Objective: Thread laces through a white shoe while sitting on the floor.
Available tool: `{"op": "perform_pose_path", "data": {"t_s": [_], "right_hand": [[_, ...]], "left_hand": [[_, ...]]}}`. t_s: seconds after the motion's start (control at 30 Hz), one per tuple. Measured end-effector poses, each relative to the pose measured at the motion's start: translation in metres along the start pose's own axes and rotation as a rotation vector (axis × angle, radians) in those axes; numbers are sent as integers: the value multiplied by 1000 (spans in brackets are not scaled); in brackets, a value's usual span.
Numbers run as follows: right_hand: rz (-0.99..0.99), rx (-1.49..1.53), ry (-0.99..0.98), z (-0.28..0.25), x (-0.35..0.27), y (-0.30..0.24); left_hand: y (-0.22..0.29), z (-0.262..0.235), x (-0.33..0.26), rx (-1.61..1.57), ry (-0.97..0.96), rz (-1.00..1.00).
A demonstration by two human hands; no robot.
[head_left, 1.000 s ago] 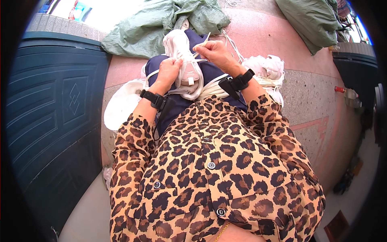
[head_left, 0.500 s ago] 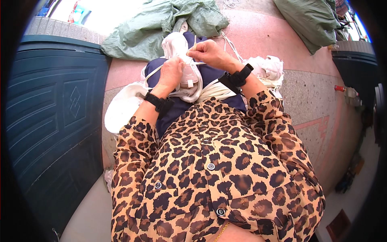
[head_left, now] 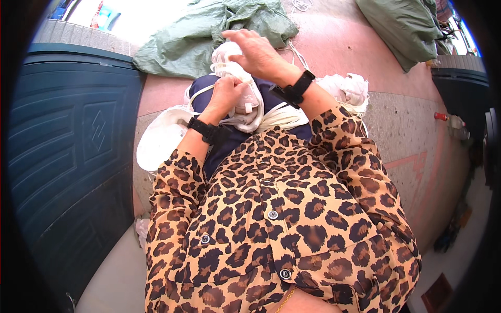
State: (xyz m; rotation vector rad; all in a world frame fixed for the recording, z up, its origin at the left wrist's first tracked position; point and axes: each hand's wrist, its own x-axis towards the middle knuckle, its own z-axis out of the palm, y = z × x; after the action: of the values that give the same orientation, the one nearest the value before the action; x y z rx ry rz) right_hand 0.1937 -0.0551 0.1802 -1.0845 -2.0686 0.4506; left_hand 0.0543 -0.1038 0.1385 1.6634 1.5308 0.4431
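A white sneaker (head_left: pixel 250 108) rests on my dark-blue-trousered lap, its toe pointing away from me. My left hand (head_left: pixel 226 96) is closed at the left side of its lace area, with a pale flat shoelace (head_left: pixel 201 92) trailing from the hand to the left. My right hand (head_left: pixel 259 56) is raised over the front of the shoe, fingers stretched to the left and thumb apart, and I see nothing held in it. That hand hides part of the shoe's front. A bundle of loose cream laces (head_left: pixel 284 117) lies across my lap on the right of the shoe.
A white round container (head_left: pixel 156 136) stands left of my lap. More white shoes (head_left: pixel 344 86) are bunched at the right. Green sacks (head_left: pixel 180 49) lie on the pink and grey floor ahead, and another green sack (head_left: pixel 399 26) sits far right. A dark blue door (head_left: pixel 73 135) borders the left.
My right hand has moved up and away from the lacing, going from a pinch to stretched fingers over the shoe's front. The left hand stays closed, shifted slightly right.
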Motion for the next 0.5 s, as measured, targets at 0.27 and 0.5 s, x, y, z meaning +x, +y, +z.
{"op": "perform_pose_path", "data": {"t_s": [0.27, 0.5], "right_hand": [[406, 65, -269, 9, -75, 18], [412, -3, -224, 32, -84, 20]], "left_hand": [[-11, 4, 6, -13, 100, -56], [-8, 4, 6, -56, 67, -100]]}}
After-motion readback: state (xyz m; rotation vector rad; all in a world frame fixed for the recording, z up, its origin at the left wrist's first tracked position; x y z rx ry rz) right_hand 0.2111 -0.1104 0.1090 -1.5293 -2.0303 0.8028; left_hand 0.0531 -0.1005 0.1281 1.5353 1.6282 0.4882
